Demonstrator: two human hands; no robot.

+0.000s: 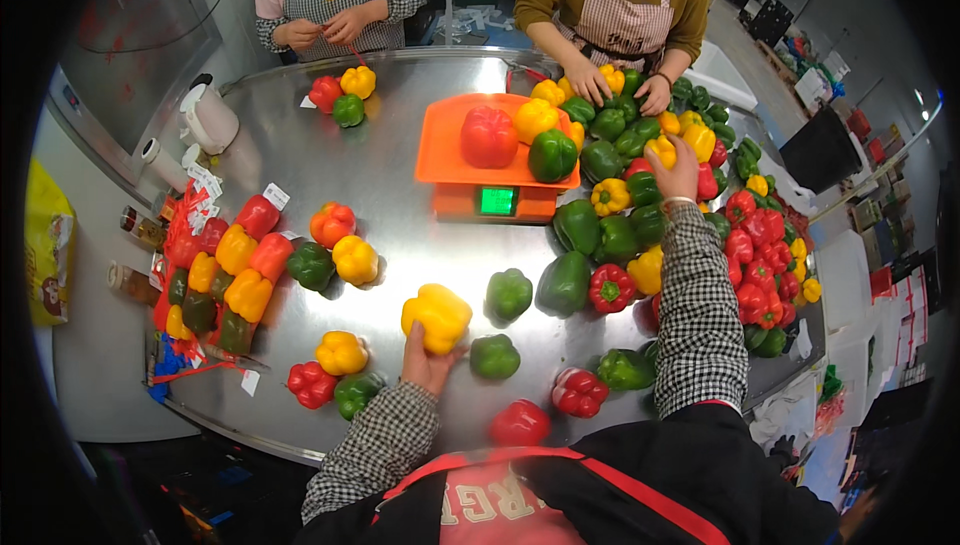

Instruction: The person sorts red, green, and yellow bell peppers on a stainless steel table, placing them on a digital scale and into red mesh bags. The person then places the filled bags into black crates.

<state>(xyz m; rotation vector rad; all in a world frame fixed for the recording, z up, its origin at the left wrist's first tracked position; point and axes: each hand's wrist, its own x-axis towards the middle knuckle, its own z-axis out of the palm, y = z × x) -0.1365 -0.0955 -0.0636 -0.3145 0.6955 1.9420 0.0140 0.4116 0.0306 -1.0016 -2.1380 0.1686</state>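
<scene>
My left hand (429,363) holds a large yellow bell pepper (437,318) over the near middle of the steel table (420,245). To its right lie two green bell peppers (509,294), one behind the other. My right hand (677,170) reaches far into the pepper pile, its thumb and fingers around a smaller yellow bell pepper (661,149). Red, green and yellow peppers surround that hand. Between my arms, farther back, stands an orange digital scale (450,204); its pan carries a red pepper (489,137), a yellow pepper (535,120) and a green pepper (553,156).
Groups of three mixed peppers (343,354) sit at left, near netted packs (234,267) with tags. A white kettle (208,117) and jars line the left edge. Opposite, one person's hands (592,84) touch the pile; another person's hands (330,29) hold something red and thin.
</scene>
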